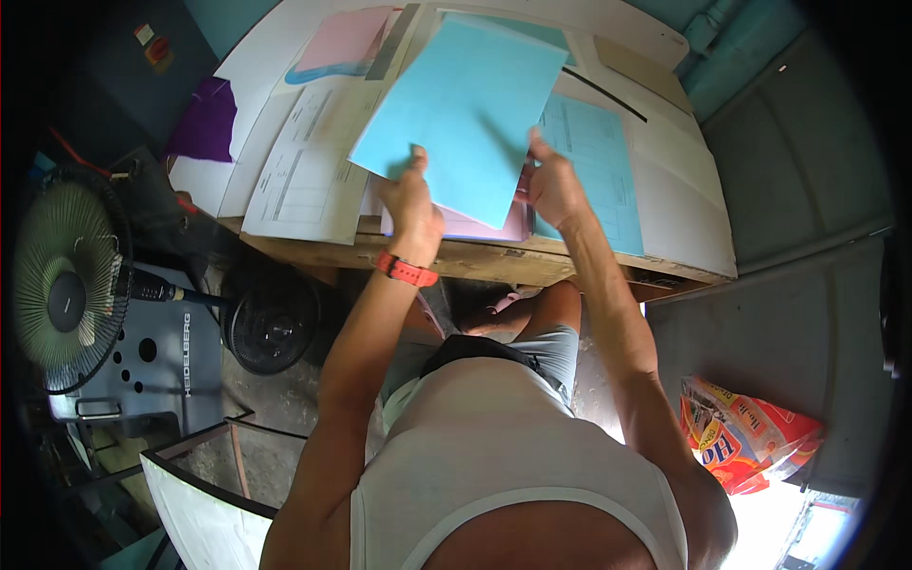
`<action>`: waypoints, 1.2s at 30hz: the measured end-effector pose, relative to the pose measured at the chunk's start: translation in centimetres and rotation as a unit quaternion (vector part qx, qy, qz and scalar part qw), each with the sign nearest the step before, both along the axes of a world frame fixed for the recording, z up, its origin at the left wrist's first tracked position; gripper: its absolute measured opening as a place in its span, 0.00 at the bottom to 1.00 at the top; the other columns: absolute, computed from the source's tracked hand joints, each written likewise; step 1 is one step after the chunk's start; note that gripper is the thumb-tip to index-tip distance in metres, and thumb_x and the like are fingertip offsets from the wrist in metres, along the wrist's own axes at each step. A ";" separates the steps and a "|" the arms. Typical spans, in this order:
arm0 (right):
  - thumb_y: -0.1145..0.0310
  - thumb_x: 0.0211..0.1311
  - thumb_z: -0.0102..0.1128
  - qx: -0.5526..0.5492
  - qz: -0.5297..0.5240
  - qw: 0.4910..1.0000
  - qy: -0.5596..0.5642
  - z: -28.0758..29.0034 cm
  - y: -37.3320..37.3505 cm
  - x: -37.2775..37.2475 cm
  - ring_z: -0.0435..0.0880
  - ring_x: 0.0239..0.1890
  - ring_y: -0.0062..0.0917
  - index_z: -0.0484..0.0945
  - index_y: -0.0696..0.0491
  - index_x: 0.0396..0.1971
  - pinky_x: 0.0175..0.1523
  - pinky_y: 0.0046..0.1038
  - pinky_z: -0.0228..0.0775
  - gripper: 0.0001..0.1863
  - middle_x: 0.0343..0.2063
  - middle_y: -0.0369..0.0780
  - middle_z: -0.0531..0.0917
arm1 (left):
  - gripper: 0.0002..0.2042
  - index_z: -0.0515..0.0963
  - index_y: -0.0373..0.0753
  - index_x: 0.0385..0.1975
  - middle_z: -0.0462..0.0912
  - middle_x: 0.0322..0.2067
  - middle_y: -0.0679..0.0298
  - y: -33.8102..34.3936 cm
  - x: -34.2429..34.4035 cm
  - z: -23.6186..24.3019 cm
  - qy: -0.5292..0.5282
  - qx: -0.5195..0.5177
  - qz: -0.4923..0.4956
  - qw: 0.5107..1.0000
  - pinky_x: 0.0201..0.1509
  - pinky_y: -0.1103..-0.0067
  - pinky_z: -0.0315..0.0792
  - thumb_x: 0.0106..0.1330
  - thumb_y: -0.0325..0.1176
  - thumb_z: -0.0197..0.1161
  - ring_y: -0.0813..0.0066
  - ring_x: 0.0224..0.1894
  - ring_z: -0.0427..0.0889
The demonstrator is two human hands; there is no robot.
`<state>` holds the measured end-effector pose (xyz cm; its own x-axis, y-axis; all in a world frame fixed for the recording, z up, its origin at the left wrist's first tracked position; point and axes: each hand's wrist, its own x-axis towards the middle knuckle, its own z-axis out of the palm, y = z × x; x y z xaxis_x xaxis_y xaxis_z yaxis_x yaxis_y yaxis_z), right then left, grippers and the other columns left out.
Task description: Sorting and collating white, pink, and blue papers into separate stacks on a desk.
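Observation:
Between my hands, tilted above the table, is a stack of light blue paper sheets. My left hand grips its lower left edge, thumb on top and fingers hidden underneath. On the right edge my right hand is closed, its thumb at the sheets' side. Pink sheets show beneath the stack near the table's front edge. To the right lies another blue printed form. White printed forms lie on the left.
The wooden table has a pink sheet pile at the far left and a brown board at the far right. A purple cloth hangs at its left edge. A standing fan is left; a red plastic bag is lower right.

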<state>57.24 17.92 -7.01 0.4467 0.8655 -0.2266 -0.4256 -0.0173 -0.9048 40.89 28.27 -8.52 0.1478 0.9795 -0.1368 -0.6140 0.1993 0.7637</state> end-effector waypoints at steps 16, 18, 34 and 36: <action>0.69 0.56 0.70 -0.165 0.015 0.736 -0.657 -0.9 0.4 -1.5 0.87 0.30 0.45 0.62 0.52 0.65 0.40 0.47 0.79 0.37 0.29 0.51 0.84 | 0.18 0.83 0.31 0.40 0.87 0.31 0.54 11.1 -4.4 -1.4 0.517 0.242 -0.369 0.734 0.34 0.65 0.78 0.68 0.44 0.62 0.61 0.37 0.89; 0.64 0.57 0.72 -0.101 -0.045 0.768 -0.631 -2.1 1.3 2.1 0.87 0.27 0.41 0.70 0.57 0.57 0.32 0.41 0.78 0.30 0.24 0.47 0.83 | 0.15 0.80 0.29 0.45 0.84 0.35 0.38 7.5 -2.5 -1.0 0.657 0.435 -0.181 0.588 0.47 0.58 0.79 0.61 0.30 0.60 0.42 0.40 0.86; 0.69 0.64 0.61 -0.150 -0.024 0.649 -0.745 -2.3 4.7 0.2 0.89 0.30 0.46 0.73 0.55 0.56 0.39 0.45 0.83 0.21 0.33 0.49 0.88 | 0.11 0.80 0.28 0.39 0.86 0.33 0.49 13.7 -1.1 -1.0 0.559 0.283 -0.217 0.749 0.40 0.68 0.82 0.61 0.30 0.65 0.56 0.35 0.88; 0.63 0.63 0.64 -0.169 -0.137 0.767 -0.603 -3.7 4.0 4.5 0.89 0.35 0.48 0.72 0.58 0.55 0.43 0.46 0.82 0.24 0.35 0.51 0.88 | 0.16 0.79 0.28 0.44 0.87 0.36 0.44 8.5 1.9 2.3 0.615 0.368 -0.202 0.667 0.49 0.62 0.80 0.61 0.32 0.65 0.46 0.43 0.87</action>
